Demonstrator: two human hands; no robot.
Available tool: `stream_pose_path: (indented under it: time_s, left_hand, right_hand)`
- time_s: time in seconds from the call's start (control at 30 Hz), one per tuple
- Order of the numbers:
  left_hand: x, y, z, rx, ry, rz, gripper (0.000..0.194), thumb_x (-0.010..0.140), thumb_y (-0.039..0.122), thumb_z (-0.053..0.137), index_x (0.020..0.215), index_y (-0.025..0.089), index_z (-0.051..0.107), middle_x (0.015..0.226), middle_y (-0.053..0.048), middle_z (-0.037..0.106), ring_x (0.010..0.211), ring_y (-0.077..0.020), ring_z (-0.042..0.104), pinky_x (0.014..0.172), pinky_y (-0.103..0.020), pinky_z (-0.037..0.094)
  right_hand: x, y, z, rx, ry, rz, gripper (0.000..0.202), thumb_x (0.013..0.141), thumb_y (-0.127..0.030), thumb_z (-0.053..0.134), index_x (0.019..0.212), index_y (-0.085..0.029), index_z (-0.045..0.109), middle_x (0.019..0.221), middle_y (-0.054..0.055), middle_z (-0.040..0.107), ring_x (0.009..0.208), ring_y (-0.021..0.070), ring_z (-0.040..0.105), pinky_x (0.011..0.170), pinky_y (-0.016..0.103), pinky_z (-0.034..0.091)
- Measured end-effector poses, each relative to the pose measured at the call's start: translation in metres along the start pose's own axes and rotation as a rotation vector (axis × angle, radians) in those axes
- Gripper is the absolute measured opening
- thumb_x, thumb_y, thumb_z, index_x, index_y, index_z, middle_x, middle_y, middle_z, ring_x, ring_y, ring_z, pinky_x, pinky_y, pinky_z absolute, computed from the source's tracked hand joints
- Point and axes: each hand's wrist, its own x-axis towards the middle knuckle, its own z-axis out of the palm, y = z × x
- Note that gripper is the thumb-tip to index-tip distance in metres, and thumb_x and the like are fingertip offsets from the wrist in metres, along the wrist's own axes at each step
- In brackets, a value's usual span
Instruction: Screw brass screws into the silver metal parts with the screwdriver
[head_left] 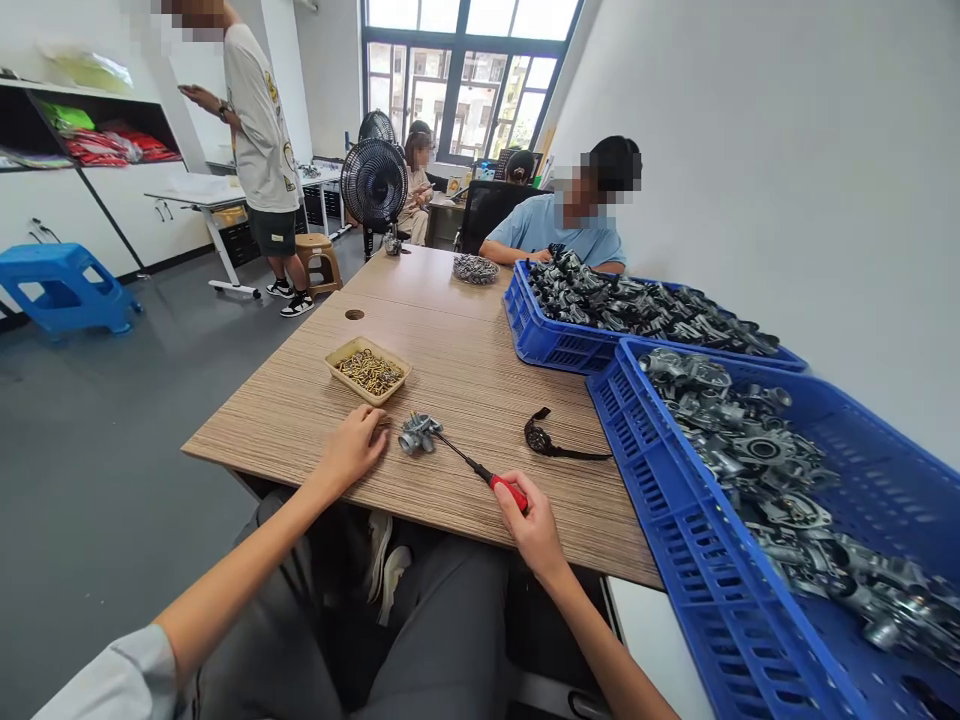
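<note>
My right hand (534,525) is closed around the red and black handle of a screwdriver (480,468). Its thin dark shaft slants up and left, and the tip reaches the side of a small grey metal carburetor body (420,432) lying on the table. Just left of that part, my left hand (355,447) rests at the tabletop, fingers loosely bent and thumb apart, with nothing visible in them. Beyond the left hand sits a cream plastic tray (335,374) holding many brass-coloured screws.
Blue crates (694,560) (536,345) piled with metal parts line the right side. A black wristwatch (538,436) lies on the wooden table (450,345). Farther back are a bag of small parts (475,269), a seated person in blue (577,235) and a fan (374,183).
</note>
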Motion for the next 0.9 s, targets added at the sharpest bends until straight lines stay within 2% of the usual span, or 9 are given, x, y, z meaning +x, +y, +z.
stream_pose_path:
  time_s: [0.1,0.33,0.5,0.6,0.73,0.83,0.9]
  left_hand:
    - [0.0,-0.01,-0.003,0.104,-0.067,0.008,0.017,0.101,0.023,0.054,0.111,0.02,0.067,0.107,-0.01,0.067,0.104,-0.0277,0.063,0.093,-0.041,0.052]
    - [0.011,-0.005,-0.005,0.197,-0.129,0.019,0.016,0.102,0.019,0.047,0.098,0.02,0.063,0.1,-0.009,0.067,0.096,-0.0249,0.065,0.083,-0.035,0.051]
    - [0.013,-0.005,-0.014,0.01,-0.082,0.011,0.01,0.099,0.019,0.051,0.097,0.02,0.06,0.093,-0.005,0.07,0.085,-0.0206,0.066,0.078,-0.032,0.049]
    - [0.016,0.004,-0.021,-0.115,-0.063,0.019,0.008,0.097,0.02,0.054,0.099,0.02,0.062,0.086,-0.001,0.069,0.072,-0.0159,0.062,0.071,-0.028,0.048]
    - [0.025,0.028,-0.029,-0.127,-0.076,0.163,0.012,0.099,0.02,0.053,0.104,0.021,0.064,0.091,-0.002,0.069,0.077,-0.0159,0.063,0.075,-0.028,0.05]
    - [0.037,0.047,-0.032,-0.06,-0.157,0.33,0.017,0.104,0.021,0.049,0.105,0.021,0.066,0.102,-0.007,0.069,0.095,-0.0205,0.065,0.086,-0.032,0.052]
    - [0.046,0.055,-0.031,0.01,-0.237,0.413,0.019,0.105,0.022,0.047,0.104,0.021,0.066,0.101,-0.008,0.068,0.098,-0.0222,0.065,0.089,-0.034,0.052]
  right_hand:
    - [-0.002,-0.002,0.0,-0.078,0.047,-0.017,0.04,0.095,-0.062,0.058,0.084,-0.024,0.056,0.053,-0.008,0.036,0.047,0.0112,0.032,0.043,0.026,0.022]
    - [-0.004,-0.005,0.0,-0.042,0.125,-0.03,0.039,0.091,-0.061,0.061,0.082,-0.023,0.058,0.053,-0.007,0.039,0.049,0.0125,0.036,0.045,0.026,0.026]
    - [0.001,-0.003,-0.001,0.085,0.163,-0.021,0.043,0.092,-0.065,0.06,0.079,-0.024,0.053,0.049,-0.009,0.035,0.043,0.011,0.031,0.041,0.026,0.023]
    - [0.003,-0.003,-0.002,0.162,0.169,-0.006,0.042,0.093,-0.065,0.059,0.08,-0.025,0.051,0.047,-0.01,0.033,0.04,0.01,0.028,0.039,0.025,0.022]
    - [0.003,-0.002,-0.002,0.213,0.175,0.013,0.041,0.093,-0.063,0.061,0.081,-0.025,0.052,0.046,-0.011,0.034,0.038,0.0091,0.027,0.038,0.025,0.021]
    - [0.003,0.0,-0.001,0.218,0.192,0.014,0.042,0.091,-0.064,0.063,0.079,-0.024,0.054,0.046,-0.01,0.035,0.038,0.0092,0.028,0.037,0.025,0.02]
    - [0.003,0.001,-0.001,0.214,0.207,0.008,0.043,0.09,-0.065,0.064,0.078,-0.024,0.054,0.046,-0.01,0.035,0.039,0.0095,0.029,0.037,0.025,0.02]
